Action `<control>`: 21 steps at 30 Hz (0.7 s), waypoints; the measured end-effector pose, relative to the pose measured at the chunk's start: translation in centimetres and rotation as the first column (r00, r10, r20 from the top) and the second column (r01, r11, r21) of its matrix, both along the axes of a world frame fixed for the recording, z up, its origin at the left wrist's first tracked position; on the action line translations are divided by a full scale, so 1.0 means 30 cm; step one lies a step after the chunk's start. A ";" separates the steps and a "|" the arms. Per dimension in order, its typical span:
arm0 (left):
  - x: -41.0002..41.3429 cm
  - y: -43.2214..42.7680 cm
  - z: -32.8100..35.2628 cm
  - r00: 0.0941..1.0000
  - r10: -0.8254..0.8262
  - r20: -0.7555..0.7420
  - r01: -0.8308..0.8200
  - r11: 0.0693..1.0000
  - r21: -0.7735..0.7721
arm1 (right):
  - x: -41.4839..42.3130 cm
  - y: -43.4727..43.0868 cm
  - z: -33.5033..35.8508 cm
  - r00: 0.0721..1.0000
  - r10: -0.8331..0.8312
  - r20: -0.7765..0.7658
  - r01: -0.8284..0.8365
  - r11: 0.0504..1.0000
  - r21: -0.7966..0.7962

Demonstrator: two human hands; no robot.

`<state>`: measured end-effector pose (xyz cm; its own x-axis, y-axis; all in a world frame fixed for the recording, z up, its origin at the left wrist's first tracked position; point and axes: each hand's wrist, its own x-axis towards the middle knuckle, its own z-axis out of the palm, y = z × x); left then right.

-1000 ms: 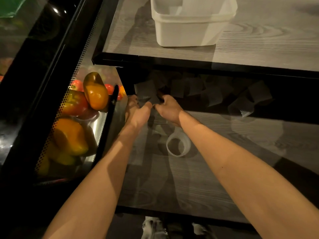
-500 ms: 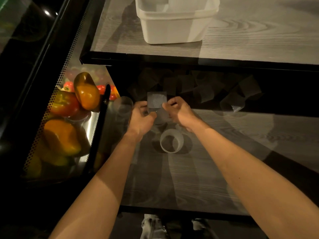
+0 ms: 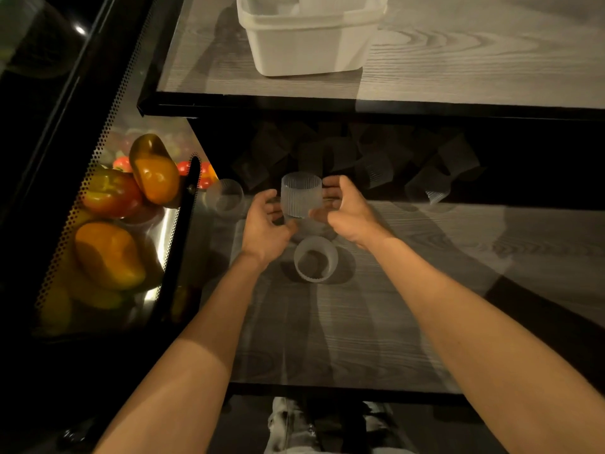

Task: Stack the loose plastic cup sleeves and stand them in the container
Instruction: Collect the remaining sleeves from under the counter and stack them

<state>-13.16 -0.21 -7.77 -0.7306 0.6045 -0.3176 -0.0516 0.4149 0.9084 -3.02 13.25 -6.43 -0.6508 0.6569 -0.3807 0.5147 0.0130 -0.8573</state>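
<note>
Holding ribbed sleeve (image 3: 301, 194) below container (image 3: 307, 44): left hand (image 3: 265, 224) and right hand (image 3: 347, 211) cup its sides, fingers half-curled. Likely light, thin, crushable; grip sidewalls gently.

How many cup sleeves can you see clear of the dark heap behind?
3: first sleeve held between left hand and right hand; second sleeve on the shelf nearer the person; third sleeve left, by the perforated panel. The dark heap may hide more.
</note>
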 end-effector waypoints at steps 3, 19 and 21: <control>-0.002 -0.008 -0.011 0.999 0.011 0.035 -0.012 1.000 0.028 | 0.012 -0.011 0.011 0.998 0.061 -0.003 -0.061 0.998 0.005; 0.004 -0.017 -0.035 0.999 -0.035 -0.025 0.037 0.998 0.049 | 0.018 -0.011 -0.021 0.997 0.068 0.042 -0.067 0.997 -0.038; 0.002 -0.016 -0.030 0.999 -0.030 -0.045 0.033 0.996 0.078 | 0.019 -0.005 -0.010 0.998 0.052 0.024 -0.053 0.999 0.009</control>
